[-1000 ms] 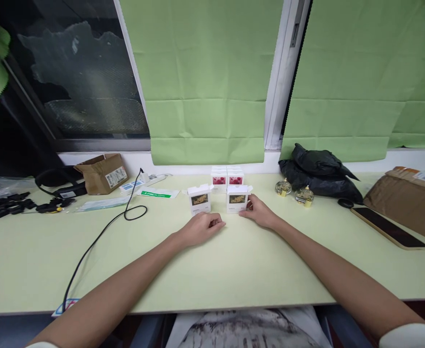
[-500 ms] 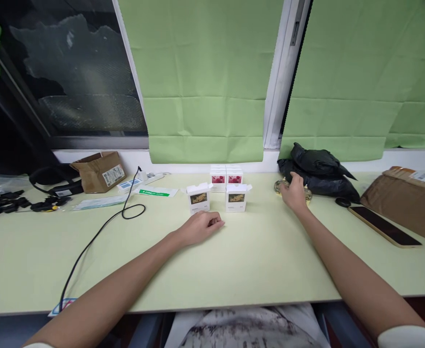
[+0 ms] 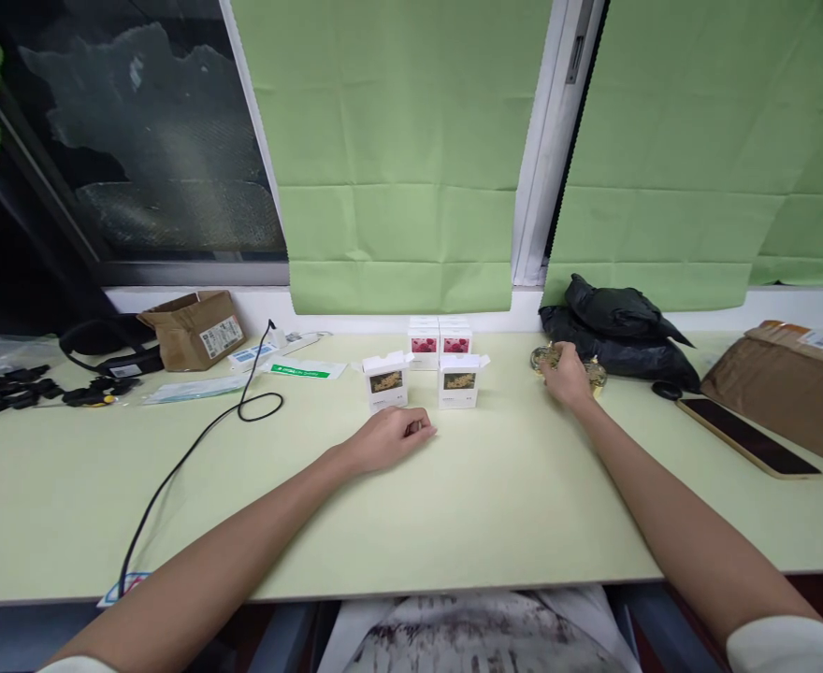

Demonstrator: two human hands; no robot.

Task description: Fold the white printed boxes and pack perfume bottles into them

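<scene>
My left hand (image 3: 392,437) rests on the table, fingers loosely curled, with nothing seen in them. Just behind it stands a white box (image 3: 387,383) with a brown-gold picture and its top flaps raised. A matching white box (image 3: 458,383), also with its top flaps up, is to the right of it. Farther right, my right hand (image 3: 567,377) is closed over shiny gold-coloured packets; one gold packet (image 3: 542,356) shows left of the fingers and another (image 3: 597,373) right of them. The fingertips are partly hidden, so the exact grip is unclear.
Two white boxes with pink pictures (image 3: 424,346) stand behind. Black plastic bags (image 3: 614,336), a phone (image 3: 744,437) and a brown parcel (image 3: 783,388) lie right. At left are a black cable (image 3: 180,467), an opened carton (image 3: 197,332) and black straps (image 3: 11,391).
My right hand has lowered slightly onto the gold packets, its raised fingers now folded down. My left hand and the boxes have stayed put.
</scene>
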